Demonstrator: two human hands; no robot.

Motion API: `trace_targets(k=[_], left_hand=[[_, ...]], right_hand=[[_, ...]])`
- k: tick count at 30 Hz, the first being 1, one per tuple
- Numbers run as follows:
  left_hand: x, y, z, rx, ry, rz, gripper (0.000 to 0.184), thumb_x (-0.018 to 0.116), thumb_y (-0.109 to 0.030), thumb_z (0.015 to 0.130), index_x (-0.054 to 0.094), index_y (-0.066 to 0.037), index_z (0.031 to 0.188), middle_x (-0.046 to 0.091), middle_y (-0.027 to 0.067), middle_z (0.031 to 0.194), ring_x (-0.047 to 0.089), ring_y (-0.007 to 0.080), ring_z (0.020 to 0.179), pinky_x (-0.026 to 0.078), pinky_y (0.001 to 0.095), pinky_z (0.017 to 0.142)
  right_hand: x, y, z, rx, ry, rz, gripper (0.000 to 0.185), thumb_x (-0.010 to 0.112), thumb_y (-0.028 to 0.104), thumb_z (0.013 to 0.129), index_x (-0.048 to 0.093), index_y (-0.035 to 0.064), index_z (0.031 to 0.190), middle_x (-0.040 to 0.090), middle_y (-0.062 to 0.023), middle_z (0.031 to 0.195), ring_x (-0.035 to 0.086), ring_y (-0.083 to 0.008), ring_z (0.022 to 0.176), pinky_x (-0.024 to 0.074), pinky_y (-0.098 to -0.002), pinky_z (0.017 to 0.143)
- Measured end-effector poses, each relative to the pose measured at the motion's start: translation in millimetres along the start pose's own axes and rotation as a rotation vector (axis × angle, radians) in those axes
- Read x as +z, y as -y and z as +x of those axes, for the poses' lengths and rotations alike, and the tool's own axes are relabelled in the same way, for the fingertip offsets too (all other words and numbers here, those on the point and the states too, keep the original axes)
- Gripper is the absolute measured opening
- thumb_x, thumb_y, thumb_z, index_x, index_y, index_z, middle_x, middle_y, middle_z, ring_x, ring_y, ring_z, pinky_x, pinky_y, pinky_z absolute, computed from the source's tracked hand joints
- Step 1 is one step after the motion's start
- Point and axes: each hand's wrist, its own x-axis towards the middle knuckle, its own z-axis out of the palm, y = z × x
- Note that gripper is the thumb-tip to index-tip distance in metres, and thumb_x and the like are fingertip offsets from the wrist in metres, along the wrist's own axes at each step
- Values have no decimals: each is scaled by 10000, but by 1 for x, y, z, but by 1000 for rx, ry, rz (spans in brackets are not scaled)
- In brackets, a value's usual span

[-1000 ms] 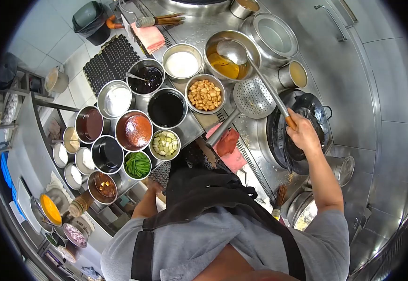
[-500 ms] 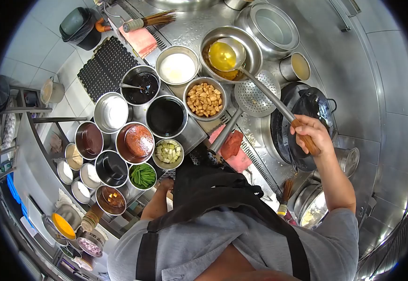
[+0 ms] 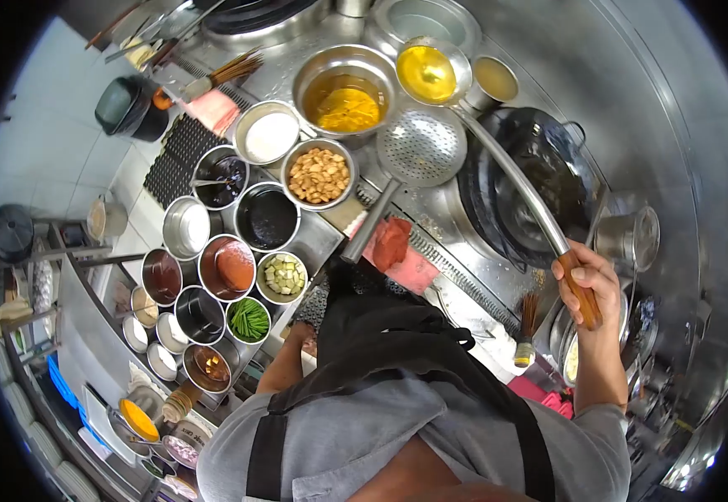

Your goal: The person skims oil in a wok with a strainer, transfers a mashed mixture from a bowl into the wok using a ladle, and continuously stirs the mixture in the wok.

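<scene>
My right hand [image 3: 591,284] is closed around the wooden handle of a long ladle [image 3: 514,167]. Clear yellow oil [image 3: 425,74] fills the ladle's bowl, which is held up between a steel oil pot [image 3: 303,88] and a small steel cup [image 3: 496,79]. More oil is in that pot. Below the ladle bowl lies a perforated skimmer [image 3: 421,146]. A black wok [image 3: 539,188] sits under the ladle's shaft. My left hand [image 3: 303,336] hangs low beside my apron, near a pot of cut green vegetables [image 3: 248,320]; its fingers are too small and dark to make out.
Several steel pots stand at the left, among them brown chunks [image 3: 319,176], a white ingredient [image 3: 270,138], dark sauce [image 3: 267,216], red sauce [image 3: 228,266] and pale green pieces [image 3: 284,278]. Pink cloths [image 3: 401,253] lie at the counter edge. A bamboo brush [image 3: 528,330] is at lower right.
The ladle with its oil has moved right, away from above the oil pot. My right hand has come lower. The view has shifted, showing more of the wok.
</scene>
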Motion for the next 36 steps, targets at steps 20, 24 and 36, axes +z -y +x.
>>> trace_targets(k=[20, 24, 36], left_hand=[[22, -154, -4, -226, 23, -537, 161, 523, -222, 838, 628, -113, 782, 642, 119, 711, 642, 273, 658, 500, 384, 525], [26, -167, 3, -327, -62, -279, 210, 542, -168, 872, 668, -36, 976, 697, 133, 868, 698, 242, 758, 594, 376, 603], [-222, -492, -133, 872, -879, 41, 274, 579, -64, 817, 615, 38, 1069, 649, 203, 943, 632, 357, 947, 492, 392, 874]], right_hand=[[-252, -89, -122, -664, -513, -1432, 610, 591, -10, 755, 433, -29, 1344, 606, -254, 913, 614, -404, 878, 491, -424, 747], [-260, -140, -144, -442, -816, -1384, 696, 540, -70, 733, 356, 14, 1399, 595, -219, 961, 613, -381, 813, 496, -412, 749], [-193, -294, -216, -101, -1021, -823, 665, 509, -67, 756, 318, -72, 1393, 586, -202, 784, 593, -332, 727, 480, -369, 732]])
